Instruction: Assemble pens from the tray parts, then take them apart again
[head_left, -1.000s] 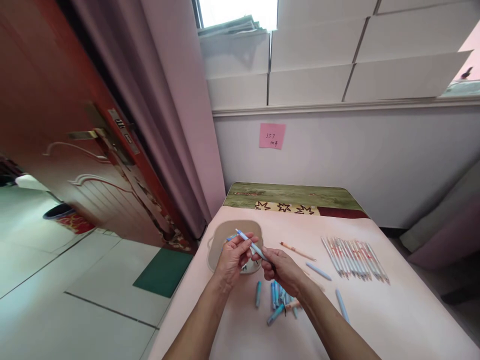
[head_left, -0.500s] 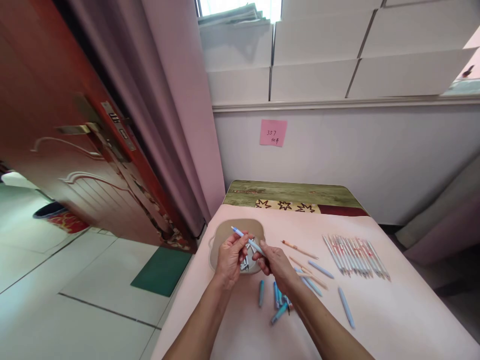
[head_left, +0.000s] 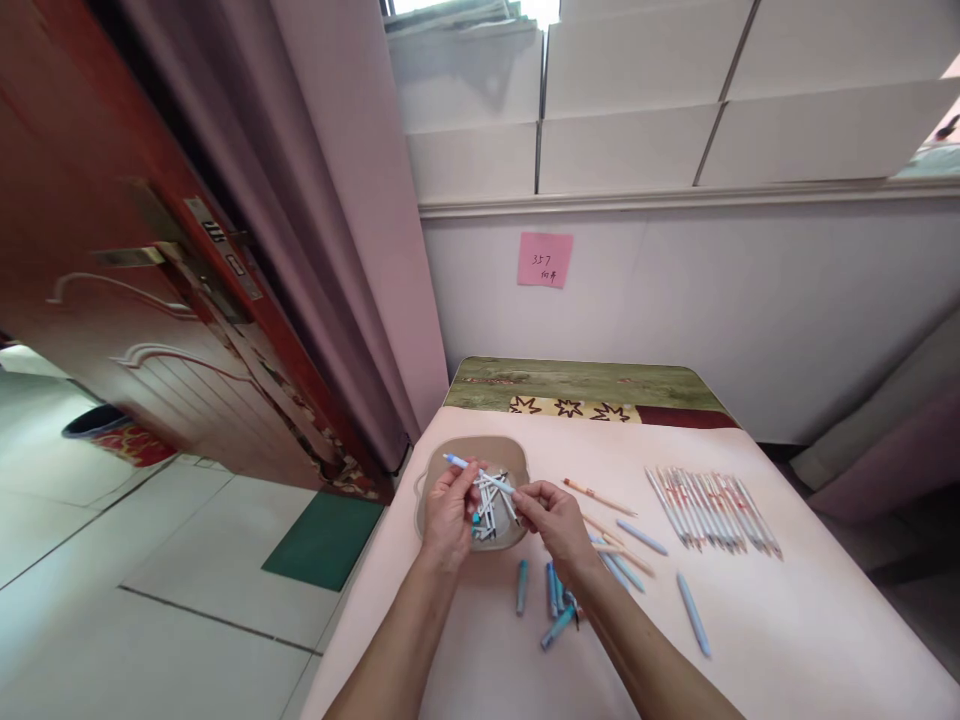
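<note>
My left hand [head_left: 450, 510] pinches the blue end of a pen [head_left: 500, 484]. The fingers of my right hand [head_left: 556, 522] are closed on its other, pale blue end. The pen slants across the top of a beige plastic basket [head_left: 442, 455], where several thin white sticks like pen refills [head_left: 487, 512] lie loose with small teal pieces. Just in front of the basket is a teal pen piece [head_left: 522, 587]. A small heap of blue and teal pen parts [head_left: 555, 595] lies beside my right forearm, which partly covers it.
To the right lie pale blue pen barrels [head_left: 692, 614], a wooden-coloured pencil [head_left: 600, 495] and a row of pens or pencils [head_left: 712, 510]. They rest on a pink-covered table [head_left: 810, 640]. A wall stands behind the table, and a red door [head_left: 247, 400] is at the left.
The pen has shifted slightly left and down, and my hands have moved a little apart along it. More of the white sticks in the basket now show.
</note>
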